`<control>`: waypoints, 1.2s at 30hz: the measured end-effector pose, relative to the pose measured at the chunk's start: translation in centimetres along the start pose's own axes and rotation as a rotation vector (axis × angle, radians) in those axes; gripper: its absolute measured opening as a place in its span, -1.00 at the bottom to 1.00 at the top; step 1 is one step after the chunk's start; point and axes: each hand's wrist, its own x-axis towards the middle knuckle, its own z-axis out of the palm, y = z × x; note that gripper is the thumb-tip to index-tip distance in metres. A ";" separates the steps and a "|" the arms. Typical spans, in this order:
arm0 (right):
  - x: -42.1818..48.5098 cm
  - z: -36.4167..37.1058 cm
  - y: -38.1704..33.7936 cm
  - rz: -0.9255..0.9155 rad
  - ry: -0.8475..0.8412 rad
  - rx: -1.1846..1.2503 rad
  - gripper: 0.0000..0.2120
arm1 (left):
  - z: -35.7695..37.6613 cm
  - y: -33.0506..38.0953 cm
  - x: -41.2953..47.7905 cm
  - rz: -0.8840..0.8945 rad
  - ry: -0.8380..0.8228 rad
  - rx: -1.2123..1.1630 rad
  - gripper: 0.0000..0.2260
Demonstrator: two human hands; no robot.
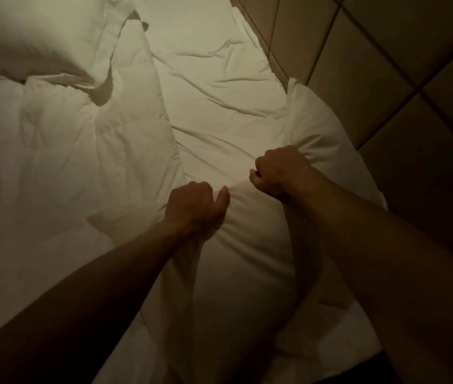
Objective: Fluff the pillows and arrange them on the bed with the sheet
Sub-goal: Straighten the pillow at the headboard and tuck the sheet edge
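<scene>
A white pillow (250,245) lies at the near right of the bed, its far end leaning toward the headboard. My left hand (195,209) grips the pillow's left edge with fingers curled into the fabric. My right hand (280,173) is clenched on the same pillow's upper edge, a little farther away. A second white pillow (34,37) sits blurred at the far left corner. The wrinkled white sheet (214,87) covers the mattress in the middle.
A rumpled white duvet (62,151) fills the left side of the bed. A padded brown headboard (386,65) with stitched panels runs along the right. The room is dim.
</scene>
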 end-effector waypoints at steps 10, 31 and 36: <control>-3.6 -5.3 1.9 0.254 0.131 0.036 -0.66 | -6.8 2.1 3.2 0.262 0.113 0.075 -0.43; -8.9 -9.5 4.2 0.718 0.002 0.133 -0.71 | -12.5 8.5 12.3 0.870 0.182 0.166 -0.44; -10.7 -10.0 3.7 0.771 -0.068 0.121 -0.73 | -13.7 10.4 12.4 0.961 0.188 0.215 -0.49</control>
